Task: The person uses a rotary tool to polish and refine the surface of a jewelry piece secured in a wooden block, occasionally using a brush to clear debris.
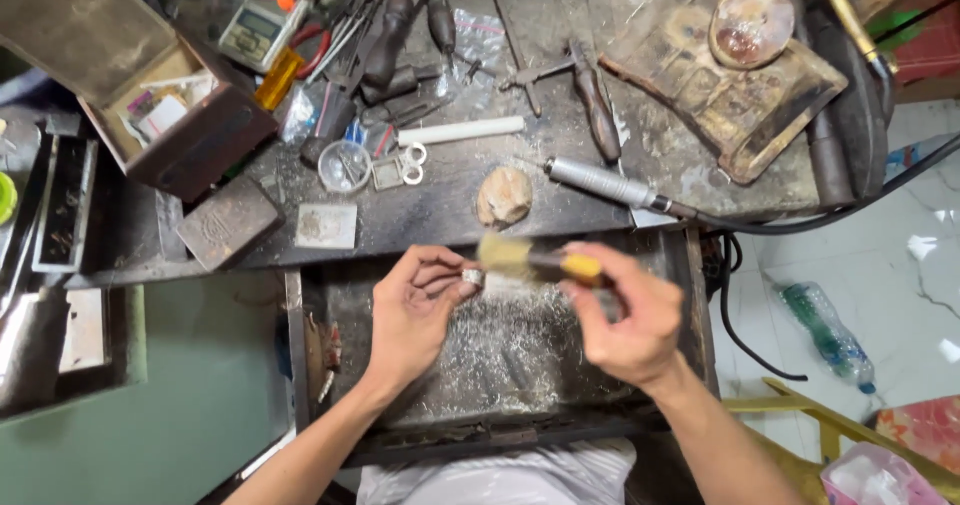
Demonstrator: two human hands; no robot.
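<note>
The brush [530, 259] in the right hand [625, 320] is smeared by motion blur (bristles especially), and its handle end is hidden inside the fingers.

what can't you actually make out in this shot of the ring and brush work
- Head view: the brush bristles are smeared by motion blur, so whether they touch the ring is unclear.
- The ring is small and partly covered by the left hand fingers; its surface detail is unreadable.
- The brush handle's rear end is hidden inside the right hand.
- The scale display is too small to read.
- The plastic bottle cap is unclear.
</note>
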